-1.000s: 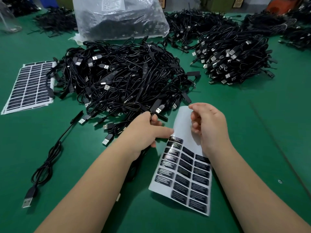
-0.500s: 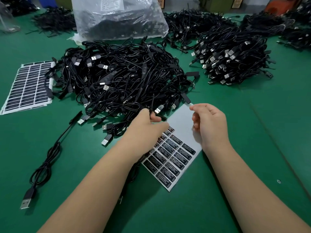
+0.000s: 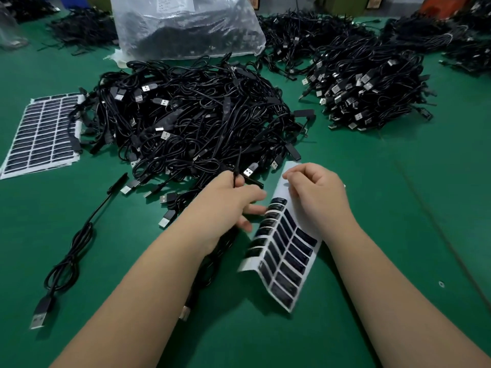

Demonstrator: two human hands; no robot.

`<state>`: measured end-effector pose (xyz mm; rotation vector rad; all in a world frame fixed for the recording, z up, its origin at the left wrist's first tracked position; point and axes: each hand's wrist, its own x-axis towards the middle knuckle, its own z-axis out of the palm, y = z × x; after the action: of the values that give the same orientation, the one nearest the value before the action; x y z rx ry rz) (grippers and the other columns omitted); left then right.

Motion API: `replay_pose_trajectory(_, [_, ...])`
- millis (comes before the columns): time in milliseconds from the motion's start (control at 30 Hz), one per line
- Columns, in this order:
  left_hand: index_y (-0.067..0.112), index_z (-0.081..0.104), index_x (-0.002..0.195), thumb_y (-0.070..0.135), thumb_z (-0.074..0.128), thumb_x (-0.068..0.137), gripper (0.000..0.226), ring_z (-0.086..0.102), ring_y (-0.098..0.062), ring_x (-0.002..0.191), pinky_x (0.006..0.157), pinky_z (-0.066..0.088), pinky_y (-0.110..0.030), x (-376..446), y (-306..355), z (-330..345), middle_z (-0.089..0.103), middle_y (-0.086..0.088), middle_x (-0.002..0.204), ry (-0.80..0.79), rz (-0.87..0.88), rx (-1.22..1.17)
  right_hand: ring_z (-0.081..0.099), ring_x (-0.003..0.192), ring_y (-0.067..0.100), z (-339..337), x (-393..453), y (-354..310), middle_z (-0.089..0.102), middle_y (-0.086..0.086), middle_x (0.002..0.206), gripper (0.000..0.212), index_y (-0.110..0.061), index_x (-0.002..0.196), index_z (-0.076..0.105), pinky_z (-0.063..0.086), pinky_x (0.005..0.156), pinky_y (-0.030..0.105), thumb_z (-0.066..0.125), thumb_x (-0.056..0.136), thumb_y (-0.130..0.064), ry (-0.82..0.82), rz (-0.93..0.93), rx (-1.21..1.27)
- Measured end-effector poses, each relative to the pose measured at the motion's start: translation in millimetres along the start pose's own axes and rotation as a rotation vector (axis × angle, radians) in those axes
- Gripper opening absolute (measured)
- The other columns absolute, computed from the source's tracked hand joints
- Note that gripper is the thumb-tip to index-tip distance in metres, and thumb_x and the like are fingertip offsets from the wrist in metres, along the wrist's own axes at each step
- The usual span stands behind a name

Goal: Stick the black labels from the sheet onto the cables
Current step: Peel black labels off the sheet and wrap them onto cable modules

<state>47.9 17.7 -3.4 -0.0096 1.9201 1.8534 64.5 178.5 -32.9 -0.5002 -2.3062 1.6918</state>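
1. The curled white backing sheet of glossy black rectangular labels (image 3: 285, 251) is the landmark here; it lies on the green felt-covered desk (image 3: 398, 208) with its near end arching up, and its far end is bare white where labels are already gone
2. The right hand (image 3: 318, 197) rests over the sheet's far half with fingers curled in; they look to be pinching at the paper or a label, though I cannot tell which
3. Just left of the sheet, the left hand (image 3: 233, 200) is clamped on a thin black cable (image 3: 236, 168) that rises out of its fist, while its lower fingers reach across to touch the sheet's left edge
4. Judging by the rows left on the sheet, roughly half remain to be peeled, so this sheet is mid-use
5. Further left of the sheet, a single coiled black USB cable (image 3: 69, 261) lies on its own
6. Beyond the sheet sits a big tangled heap of black USB cables (image 3: 191, 123); whether they carry labels cannot be made out
7. Far left of the sheet, a full stack of label sheets (image 3: 39, 134) waits, suggesting plenty of work is left
8. Beyond and right of the sheet a tidier bundled pile of cables (image 3: 372, 94) sits, and behind the heap a clear plastic bag of dark cables (image 3: 186, 25), with more piles along the desk's far edge
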Motion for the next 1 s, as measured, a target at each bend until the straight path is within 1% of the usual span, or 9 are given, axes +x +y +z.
replay_pose_trajectory(100, [0.018, 0.036, 0.083, 0.003, 0.069, 0.083, 0.036, 0.064, -0.011, 0.056, 0.038, 0.033, -0.018, 4, -1, -2, 0.063, -0.005, 0.075, -0.091, -0.076, -0.104, 0.051, 0.06, 0.007, -2, -2, -3, 0.058, -0.018, 0.054, 0.019, -0.024, 0.069, 0.067, 0.044, 0.067, 0.031, 0.059, 0.085, -0.016, -0.039, 0.001, 0.083])
replay_pose_trajectory(167, [0.018, 0.037, 0.081, 0.003, 0.071, 0.081, 0.038, 0.054, -0.007, 0.043, 0.036, 0.032, -0.016, 5, -3, -4, 0.057, 0.004, 0.055, -0.15, -0.072, -0.052, 0.052, 0.054, -0.003, -6, -5, -6, 0.059, -0.019, 0.054, 0.023, -0.024, 0.07, 0.067, 0.044, 0.057, 0.015, 0.058, 0.088, -0.012, -0.068, -0.031, 0.097])
replay_pose_trajectory(267, [0.02, 0.037, 0.077, 0.003, 0.075, 0.077, 0.041, 0.057, -0.004, 0.049, 0.038, 0.034, -0.015, 7, -7, -4, 0.061, 0.01, 0.062, -0.159, -0.002, 0.074, 0.053, 0.052, -0.006, -12, -11, -9, 0.063, -0.018, 0.059, 0.024, -0.028, 0.07, 0.071, 0.04, 0.05, 0.008, 0.062, 0.086, -0.013, -0.148, -0.095, 0.01])
replay_pose_trajectory(367, [0.02, 0.037, 0.077, -0.001, 0.072, 0.079, 0.041, 0.054, -0.001, 0.05, 0.041, 0.035, -0.013, 10, -9, -6, 0.057, 0.012, 0.064, -0.138, 0.064, 0.129, 0.06, 0.071, -0.003, -14, -13, -10, 0.067, -0.019, 0.08, 0.024, -0.04, 0.072, 0.071, 0.045, 0.063, 0.007, 0.068, 0.083, -0.019, -0.172, -0.233, -0.216])
replay_pose_trajectory(533, [0.019, 0.037, 0.079, -0.003, 0.066, 0.083, 0.037, 0.057, -0.003, 0.064, 0.054, 0.041, -0.016, 12, -11, -6, 0.062, 0.008, 0.08, -0.15, 0.113, 0.238, 0.061, 0.089, 0.009, -12, -16, -12, 0.063, -0.013, 0.096, 0.014, -0.029, 0.098, 0.075, 0.05, 0.086, 0.035, 0.069, 0.086, -0.028, -0.228, -0.302, -0.435])
replay_pose_trajectory(600, [0.017, 0.036, 0.08, -0.006, 0.062, 0.086, 0.035, 0.056, 0.0, 0.058, 0.05, 0.04, -0.013, 11, -12, -4, 0.064, 0.014, 0.074, -0.167, 0.112, 0.224, 0.057, 0.099, 0.015, -12, -16, -14, 0.065, -0.009, 0.098, 0.016, -0.025, 0.101, 0.076, 0.046, 0.091, 0.04, 0.068, 0.087, -0.027, -0.227, -0.347, -0.524])
replay_pose_trajectory(700, [0.017, 0.037, 0.08, -0.004, 0.059, 0.088, 0.031, 0.052, 0.002, 0.054, 0.045, 0.037, -0.01, 11, -12, -2, 0.059, 0.016, 0.063, -0.161, 0.124, 0.234, 0.056, 0.105, 0.018, -13, -16, -18, 0.069, -0.005, 0.102, 0.016, -0.023, 0.102, 0.076, 0.042, 0.094, 0.038, 0.067, 0.088, -0.026, -0.228, -0.403, -0.61])
replay_pose_trajectory(800, [0.018, 0.038, 0.08, -0.001, 0.057, 0.089, 0.029, 0.051, -0.008, 0.065, 0.046, 0.038, -0.017, 12, -14, -1, 0.061, 0.007, 0.079, -0.132, 0.129, 0.242, 0.057, 0.105, 0.02, -13, -18, -20, 0.072, -0.004, 0.102, 0.016, -0.023, 0.101, 0.076, 0.042, 0.093, 0.037, 0.066, 0.089, -0.025, -0.218, -0.45, -0.665])
replay_pose_trajectory(1000, [0.017, 0.038, 0.08, -0.004, 0.056, 0.09, 0.03, 0.056, -0.01, 0.074, 0.046, 0.042, -0.019, 13, -13, -3, 0.06, -0.003, 0.091, -0.149, 0.098, 0.24, 0.056, 0.1, 0.017, -13, -20, -18, 0.071, -0.007, 0.099, 0.015, -0.023, 0.098, 0.075, 0.039, 0.087, 0.029, 0.064, 0.089, -0.025, -0.196, -0.501, -0.722])
